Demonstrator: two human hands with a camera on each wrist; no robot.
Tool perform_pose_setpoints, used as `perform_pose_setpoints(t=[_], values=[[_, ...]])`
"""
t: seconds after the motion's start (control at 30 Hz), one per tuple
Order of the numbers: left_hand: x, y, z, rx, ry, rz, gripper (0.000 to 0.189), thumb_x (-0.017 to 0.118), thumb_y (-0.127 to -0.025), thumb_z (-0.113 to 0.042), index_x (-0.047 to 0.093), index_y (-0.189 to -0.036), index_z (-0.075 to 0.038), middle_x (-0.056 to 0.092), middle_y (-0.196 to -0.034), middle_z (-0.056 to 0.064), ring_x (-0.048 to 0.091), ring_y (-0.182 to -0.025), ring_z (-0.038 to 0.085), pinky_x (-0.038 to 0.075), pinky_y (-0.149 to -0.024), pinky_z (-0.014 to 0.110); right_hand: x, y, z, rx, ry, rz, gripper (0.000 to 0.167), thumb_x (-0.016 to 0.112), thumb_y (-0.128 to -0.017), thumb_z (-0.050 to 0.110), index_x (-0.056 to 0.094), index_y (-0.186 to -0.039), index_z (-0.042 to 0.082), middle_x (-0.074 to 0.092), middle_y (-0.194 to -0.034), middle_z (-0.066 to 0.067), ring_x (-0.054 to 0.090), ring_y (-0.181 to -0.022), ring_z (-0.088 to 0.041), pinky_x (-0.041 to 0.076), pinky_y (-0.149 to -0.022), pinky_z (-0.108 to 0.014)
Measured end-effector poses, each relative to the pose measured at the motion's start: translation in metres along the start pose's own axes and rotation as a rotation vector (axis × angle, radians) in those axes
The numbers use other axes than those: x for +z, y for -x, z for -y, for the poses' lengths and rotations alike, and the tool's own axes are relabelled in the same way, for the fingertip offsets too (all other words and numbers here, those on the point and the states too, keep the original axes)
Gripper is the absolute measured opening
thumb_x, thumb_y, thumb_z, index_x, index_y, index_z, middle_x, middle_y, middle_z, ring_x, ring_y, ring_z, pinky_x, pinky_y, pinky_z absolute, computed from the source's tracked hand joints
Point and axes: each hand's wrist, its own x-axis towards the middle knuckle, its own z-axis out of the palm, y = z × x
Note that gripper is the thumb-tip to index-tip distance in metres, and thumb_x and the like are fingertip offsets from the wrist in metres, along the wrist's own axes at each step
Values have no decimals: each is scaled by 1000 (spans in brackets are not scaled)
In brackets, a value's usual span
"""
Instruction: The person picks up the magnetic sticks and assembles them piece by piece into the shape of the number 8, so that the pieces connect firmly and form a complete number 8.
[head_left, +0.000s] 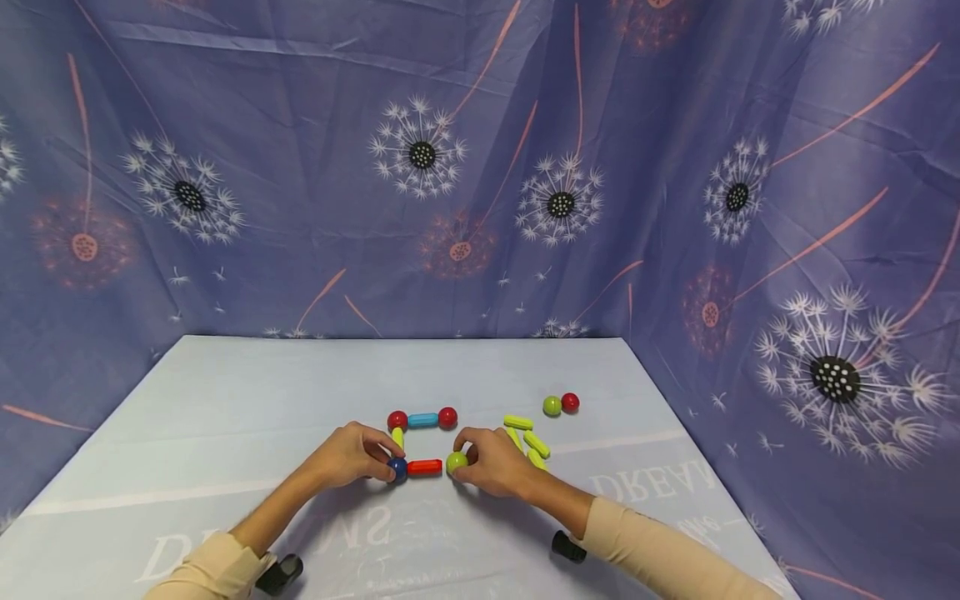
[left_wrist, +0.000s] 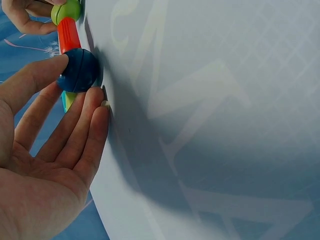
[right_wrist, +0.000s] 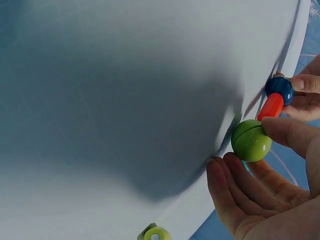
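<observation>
My left hand (head_left: 351,456) pinches a dark blue ball (left_wrist: 80,71) between thumb and fingers at the near left corner of a flat shape. A red rod (head_left: 425,467) runs right from that ball. Past the rod's right end, a narrow gap away in the head view, my right hand (head_left: 495,461) holds a lime green ball (right_wrist: 251,141) by thumb and fingers. A yellow-green rod (head_left: 398,436) leads from the blue ball back to a red ball (head_left: 397,421). From there a light blue rod (head_left: 423,421) reaches a second red ball (head_left: 447,417).
Several loose yellow-green rods (head_left: 518,422) lie right of the right hand. Behind them a green ball (head_left: 552,406) and a red ball (head_left: 570,402) sit side by side. A patterned curtain (head_left: 480,167) hangs behind the white table (head_left: 262,375).
</observation>
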Motion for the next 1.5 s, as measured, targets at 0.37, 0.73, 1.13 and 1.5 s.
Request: perform_pose_setpoints(t=[0.37,0.73,1.13,1.5], values=[[0,-2,-1,-4,-5,3,25,87,-76,-12,80,-100,-12,77,-94,4,67,-88,15,54,-71,31,0,-1,1,-5,20,-3,24,81,-85,25,71,-105,19,75,-87,5,63,-74,-4,51,-68,-23],[0,-1,-1,17,-12,-3,25,87,-77,-13,80,-100,-12,77,-93,4,67,-87,15,54,-71,32,1,-3,3,16,27,1,23,80,-86,29,72,-106,22,76,-90,6,65,-81,-5,50,-73,-25],[0,-3,0,9,-10,-5,25,87,-77,-13,80,-100,-12,77,-94,4,67,-88,17,53,-71,32,1,-2,2,16,15,6,25,80,-86,29,72,-107,21,77,-90,4,65,-78,-6,51,-71,-25],[1,-2,1,-1,-11,-7,24,87,-77,-13,80,-99,-13,76,-93,4,66,-87,17,53,-71,32,-3,-3,0,7,-13,17,30,83,-84,30,71,-110,19,76,-90,4,65,-77,-5,50,-73,-26]])
